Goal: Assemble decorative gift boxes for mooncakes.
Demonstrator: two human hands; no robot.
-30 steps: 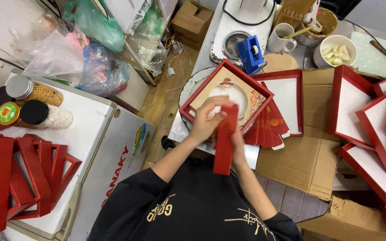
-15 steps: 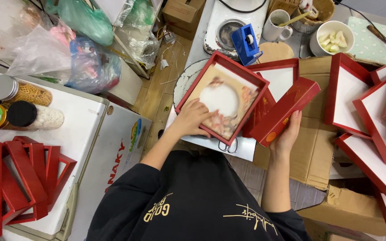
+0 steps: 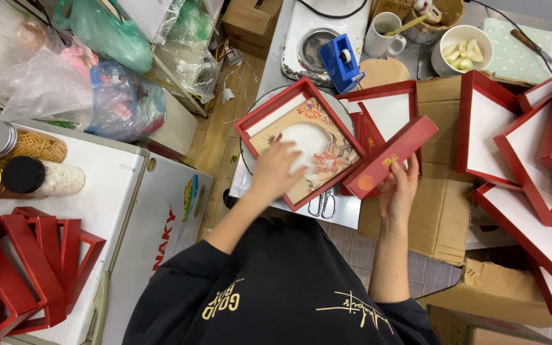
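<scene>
Holding a long red carton (image 3: pixel 391 156) tilted, its upper end toward the right: right hand (image 3: pixel 398 191), fingers curled round the carton's lower edge, just right of the open red box (image 3: pixel 299 142). Left hand (image 3: pixel 276 169): laid flat, fingers spread and holding nothing, on the printed insert (image 3: pixel 317 150) lying inside that box. The box sits askew on the worktop (image 3: pixel 346 214), with scissors (image 3: pixel 322 204) touching its near edge. Behind the carton: a stack of flat red sleeves (image 3: pixel 368 131) and a second red tray (image 3: pixel 388 105) with a white floor. Far side: blue tape dispenser (image 3: pixel 340 62), white mug (image 3: pixel 381 35) with a stick in it, white bowl (image 3: pixel 460 50) holding pale slices. Right: flattened cardboard (image 3: pixel 436 204) carrying several more open red trays (image 3: pixel 519 147), overlapping. Left: a white cabinet (image 3: pixel 97 204) bearing three lidded jars (image 3: pixel 27 163) and a pile of folded red box frames (image 3: pixel 27 268); plastic bags (image 3: pixel 91 83) beyond them. Person wears a black top (image 3: pixel 276 287) with gold lettering.
</scene>
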